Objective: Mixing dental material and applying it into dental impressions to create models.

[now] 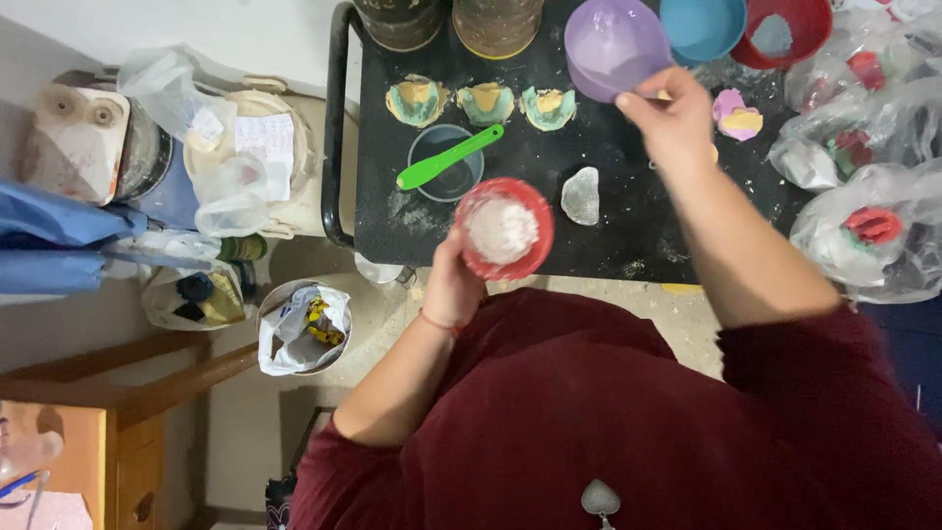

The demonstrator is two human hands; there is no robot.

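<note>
The red bowl (503, 229) of white powder sits in the left hand (451, 285) at the near edge of the black table (628, 236), its lower rim hanging just past that edge at the table's 6 o'clock. The left grip is clamped on the bowl from below, fingers cupping its underside, thumb side at the rim's 8 o'clock; the forearm rises from 7 o'clock, a red thread at the wrist.

At the bowl's 11 o'clock, close by, stands a clear glass cup (444, 163) with a green spatula (449, 157) lying across its mouth. At 2 o'clock, just beside the bowl, lies a pale translucent mould piece (581, 194). Between cup, bowl and piece only a narrow strip of dusty black top stays bare.

The right hand (672, 118) is raised at 1 o'clock, its grip pinched on the rim of a purple bowl (615, 44), which is tilted toward the person. The right forearm runs down to 5 o'clock across the table's near right part.

Along the far side lie three teal-and-yellow casts (486, 101) in a row; a blue bowl (702, 25) sits beyond the purple one. Plastic bags (863, 186) crowd the right edge. The table's black rail (339, 128) bounds the left side.
</note>
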